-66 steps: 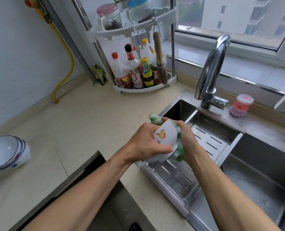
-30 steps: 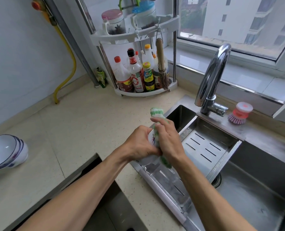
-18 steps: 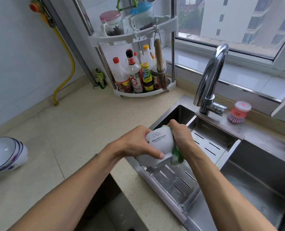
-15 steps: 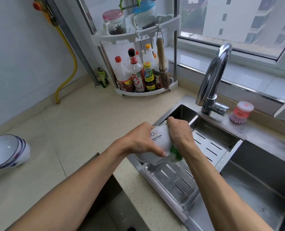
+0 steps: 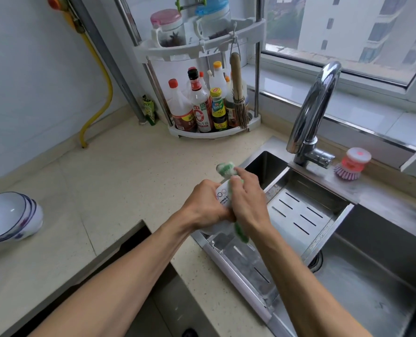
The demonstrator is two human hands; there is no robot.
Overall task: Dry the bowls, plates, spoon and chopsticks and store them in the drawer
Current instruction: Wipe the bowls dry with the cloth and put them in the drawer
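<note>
A white bowl (image 5: 222, 201) with printed rings and lettering is held in the air over the sink's left rim, just above the steel drain tray (image 5: 299, 215) that spans the basin. The left hand (image 5: 205, 205) grips it from the bench side, fingers curled round its wall. The right hand (image 5: 249, 200) presses a green-and-white cloth (image 5: 226, 167) against the bowl, its fingers fairly straight over the cloth; one end of the cloth sticks up past the fingertips and another hangs below the wrist.

The main risk, as I judge it, is a slip: the bowl is probably wet and glazed, it is carried by one hand only, and a hard wipe from the right could twist it loose onto the steel tray or the sink edge, chipping it. The dangling end could also dip into water in the sink (image 5: 372, 276) and smear the bowl again.

More bowls (image 5: 10, 216) lie stacked on their side near the bench's left edge, where a knock from a forearm could roll them. The drawer (image 5: 119, 276) is open at the bench's front edge.
</note>
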